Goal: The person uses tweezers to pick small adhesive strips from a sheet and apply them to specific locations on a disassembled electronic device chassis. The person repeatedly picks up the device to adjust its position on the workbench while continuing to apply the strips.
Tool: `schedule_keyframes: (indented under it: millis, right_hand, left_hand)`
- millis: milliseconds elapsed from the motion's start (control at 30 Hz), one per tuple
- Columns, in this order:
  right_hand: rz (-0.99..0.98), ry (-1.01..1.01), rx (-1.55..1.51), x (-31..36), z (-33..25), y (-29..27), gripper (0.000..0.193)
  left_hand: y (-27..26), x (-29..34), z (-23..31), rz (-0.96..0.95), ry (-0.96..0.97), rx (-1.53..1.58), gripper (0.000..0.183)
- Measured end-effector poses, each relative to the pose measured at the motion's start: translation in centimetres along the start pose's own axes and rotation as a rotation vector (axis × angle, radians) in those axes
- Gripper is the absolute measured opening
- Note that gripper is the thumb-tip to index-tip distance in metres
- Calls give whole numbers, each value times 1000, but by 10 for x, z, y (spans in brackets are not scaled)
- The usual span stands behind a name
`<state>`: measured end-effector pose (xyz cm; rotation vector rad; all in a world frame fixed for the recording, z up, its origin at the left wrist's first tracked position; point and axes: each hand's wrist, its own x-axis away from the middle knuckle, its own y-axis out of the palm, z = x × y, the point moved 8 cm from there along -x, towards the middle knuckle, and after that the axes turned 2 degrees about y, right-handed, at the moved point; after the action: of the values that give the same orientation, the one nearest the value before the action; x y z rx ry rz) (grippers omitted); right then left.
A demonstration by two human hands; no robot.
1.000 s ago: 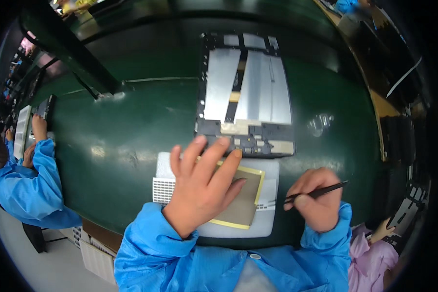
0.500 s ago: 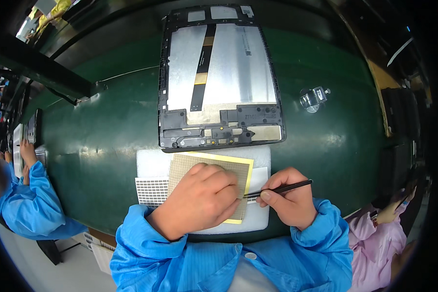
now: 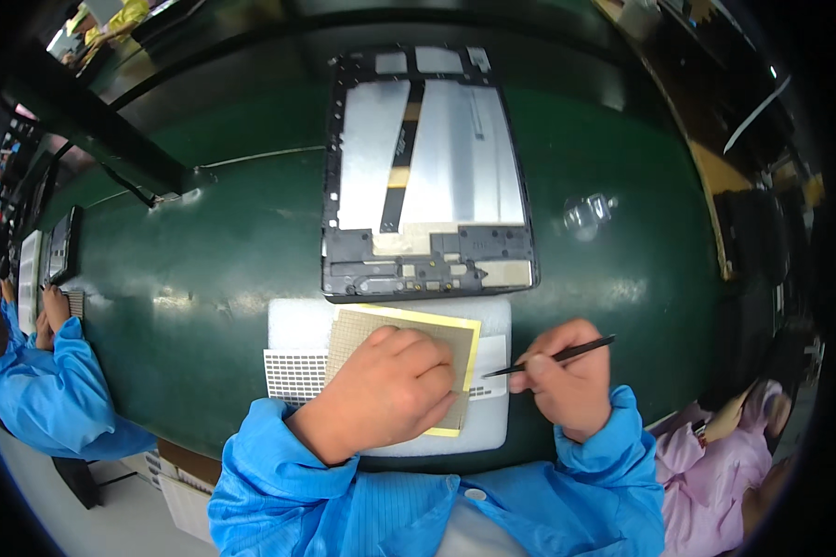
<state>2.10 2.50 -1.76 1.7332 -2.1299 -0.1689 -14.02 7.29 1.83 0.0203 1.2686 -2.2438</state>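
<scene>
My left hand [image 3: 390, 390] rests on a tan gridded sheet [image 3: 353, 334] with a yellow border. Its fingers are curled in, and the fingertips are hidden, so what they may pinch cannot be made out. Black tweezers [image 3: 576, 350] are held between the thumb and fingers of my right hand [image 3: 568, 376]. Their tips point left, over a white label sheet [image 3: 494, 357] just right of the gridded one. Another part of white sheet with rows of small dark rectangles [image 3: 294, 371] sticks out at the left. Beneath everything lies a white foam pad [image 3: 297, 320].
Beyond the pad lies an opened tablet-like panel [image 3: 455, 167] with a black frame and silver back. A small clear-and-metal object [image 3: 589, 215] sits to its right on the green table [image 3: 214, 269]. Co-workers in blue [image 3: 60, 390] and pink [image 3: 715, 455] sit at either side.
The tweezers have drawn away to the right from my left fingers, their tips now apart from that hand. My left hand keeps its curled pose. The whole view has shifted slightly.
</scene>
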Motion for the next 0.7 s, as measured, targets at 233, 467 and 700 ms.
schedule_keyframes:
  millis: [233, 467, 700]
  right_hand:
    - [-220, -438, 226, -39, -102, 75, 15]
    - [-247, -228, 392, -66, -89, 78, 15]
    - [-297, -188, 434, -67, -89, 81, 16]
  left_hand:
    - [-14, 8, 4, 169, 131, -23, 17]
    - [-52, 13, 11, 481, 201, 14, 21]
    - [-62, 16, 10, 533, 182, 20, 20]
